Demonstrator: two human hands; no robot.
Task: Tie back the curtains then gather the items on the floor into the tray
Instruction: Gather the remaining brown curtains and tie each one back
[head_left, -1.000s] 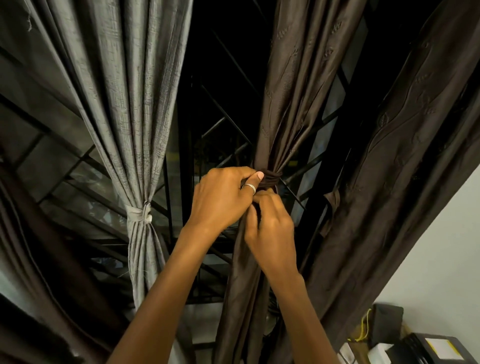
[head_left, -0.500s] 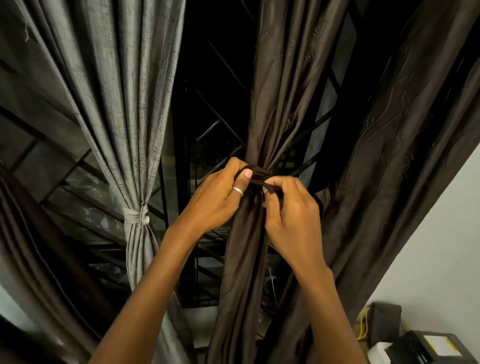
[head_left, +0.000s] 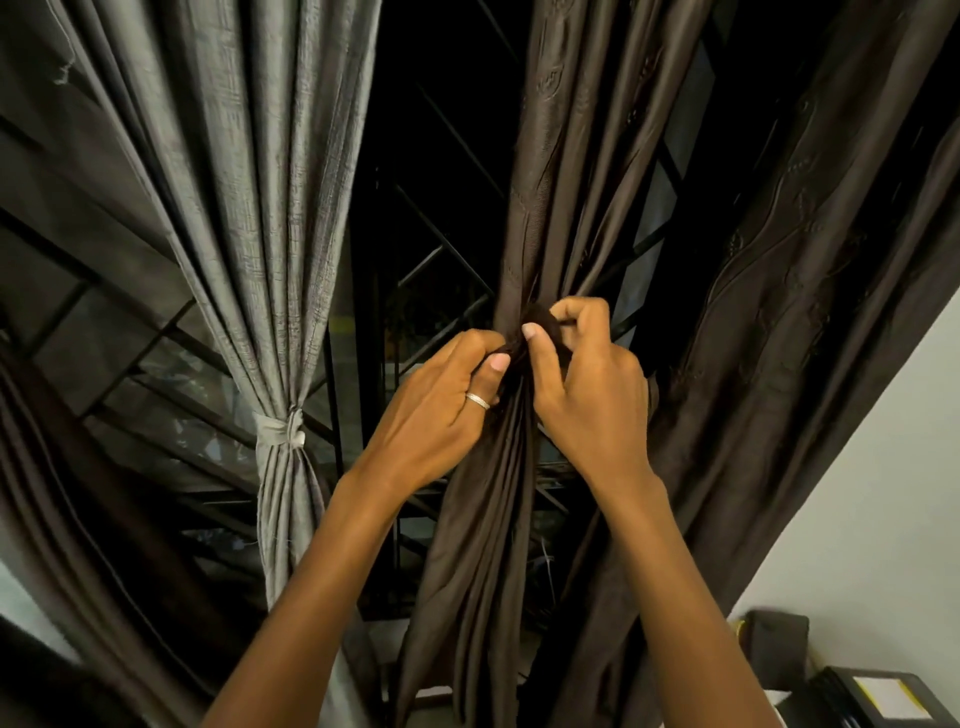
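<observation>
A dark brown curtain (head_left: 561, 171) hangs in the middle, gathered into a narrow bunch at its waist. A dark tie band (head_left: 543, 318) wraps that bunch. My left hand (head_left: 441, 400), with a ring on one finger, pinches the band and fabric from the left. My right hand (head_left: 587, 384) grips the band from the right, thumb on top of the knot. To the left hangs a grey curtain (head_left: 249, 171), bound with a pale tie (head_left: 280, 430). No tray or floor items show.
A window with black metal bars (head_left: 441, 270) lies behind the curtains. Another brown curtain (head_left: 810, 270) hangs at the right against a white wall (head_left: 883, 509). Dark boxes and a device (head_left: 872, 696) sit at the lower right corner.
My right hand has moved up from below the knot to grip the band from the right side. My left hand stays pinched at the band's left. The view has shifted slightly.
</observation>
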